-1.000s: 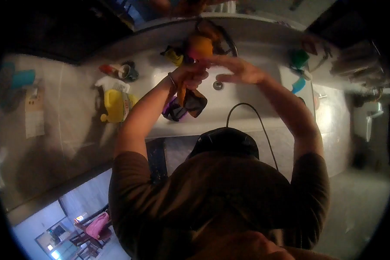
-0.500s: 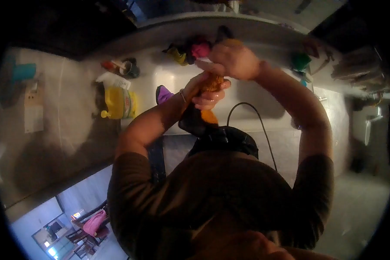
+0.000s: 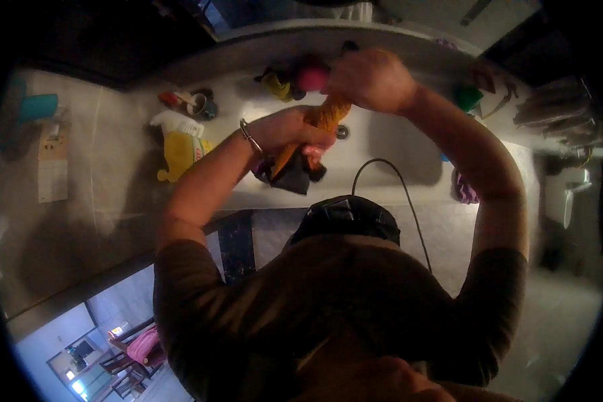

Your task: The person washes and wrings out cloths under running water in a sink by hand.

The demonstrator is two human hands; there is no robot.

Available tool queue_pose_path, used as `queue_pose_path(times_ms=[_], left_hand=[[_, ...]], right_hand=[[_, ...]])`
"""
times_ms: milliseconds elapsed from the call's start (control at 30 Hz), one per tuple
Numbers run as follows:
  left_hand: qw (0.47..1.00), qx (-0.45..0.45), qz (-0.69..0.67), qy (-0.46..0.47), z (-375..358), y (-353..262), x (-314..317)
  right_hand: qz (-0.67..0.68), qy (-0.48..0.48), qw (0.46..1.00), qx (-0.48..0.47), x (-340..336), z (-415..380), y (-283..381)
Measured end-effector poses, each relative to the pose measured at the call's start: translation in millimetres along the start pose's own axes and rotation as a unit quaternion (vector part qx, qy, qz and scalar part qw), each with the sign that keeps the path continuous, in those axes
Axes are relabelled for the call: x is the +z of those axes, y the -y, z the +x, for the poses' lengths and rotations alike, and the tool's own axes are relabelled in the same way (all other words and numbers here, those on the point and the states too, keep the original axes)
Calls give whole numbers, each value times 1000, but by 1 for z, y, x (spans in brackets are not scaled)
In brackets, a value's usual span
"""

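Observation:
An orange and black cloth point(image 3: 328, 115) is stretched and twisted between my two hands above a white sink basin point(image 3: 402, 147). My left hand point(image 3: 300, 130) is closed around its lower part, with a dark end hanging below the fingers. Higher and to the right, my right hand point(image 3: 372, 79) is wrapped round the upper part. Behind the hands, a pink cloth point(image 3: 311, 78) and a yellow and black cloth point(image 3: 277, 86) lie at the basin's far side. The drain point(image 3: 342, 132) shows beside the cloth.
Left of the basin are a yellow bottle point(image 3: 179, 153) and a cup point(image 3: 204, 106) holding something. A green object point(image 3: 467, 97) is at the back right, a purple item point(image 3: 465, 187) by my right forearm. A dark cable point(image 3: 409, 201) curves over the front edge.
My hands have moved farther apart, the left one leftward, and more of the orange cloth shows between them. Its dark end now hangs farther left. The drain and purple item have come into view.

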State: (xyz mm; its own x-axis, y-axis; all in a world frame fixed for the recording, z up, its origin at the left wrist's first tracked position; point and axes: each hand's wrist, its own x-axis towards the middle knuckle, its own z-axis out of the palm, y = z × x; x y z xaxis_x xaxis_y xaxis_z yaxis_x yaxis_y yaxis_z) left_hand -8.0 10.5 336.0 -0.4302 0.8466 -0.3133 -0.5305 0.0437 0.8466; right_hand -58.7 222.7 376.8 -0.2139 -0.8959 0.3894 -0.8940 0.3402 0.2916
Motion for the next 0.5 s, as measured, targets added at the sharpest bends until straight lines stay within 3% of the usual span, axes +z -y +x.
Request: queue_pose_path(times_ms=[33,67,100,167,200,233,267,300,367,500], left_hand=[[990,-29,130,-54,1,-5,-5],[975,-44,194,-101,2,-9,-5],[975,-44,193,-100,5,-12,-3],[887,-33,381,-258,9,-17,2],[805,97,521,-268,18,0,-18],[805,97,520,-268,24,0,-24],[760,91,576,-287,29,1,-29],[710,85,629,-304,34,1,-33],[688,104,657,-290,39,-10,-36],[621,109,730,-264,52,-18,-42]], right_hand=[[16,44,997,57,5,1,1],[31,87,989,114,10,1,2],[32,88,989,114,14,0,4],[74,154,962,213,16,1,10],[74,155,962,213,17,1,13],[114,201,934,274,17,2,16],[153,246,898,332,17,3,18],[151,246,898,333,25,-1,18],[279,177,846,418,53,-12,18],[372,139,784,477,75,-27,20]])
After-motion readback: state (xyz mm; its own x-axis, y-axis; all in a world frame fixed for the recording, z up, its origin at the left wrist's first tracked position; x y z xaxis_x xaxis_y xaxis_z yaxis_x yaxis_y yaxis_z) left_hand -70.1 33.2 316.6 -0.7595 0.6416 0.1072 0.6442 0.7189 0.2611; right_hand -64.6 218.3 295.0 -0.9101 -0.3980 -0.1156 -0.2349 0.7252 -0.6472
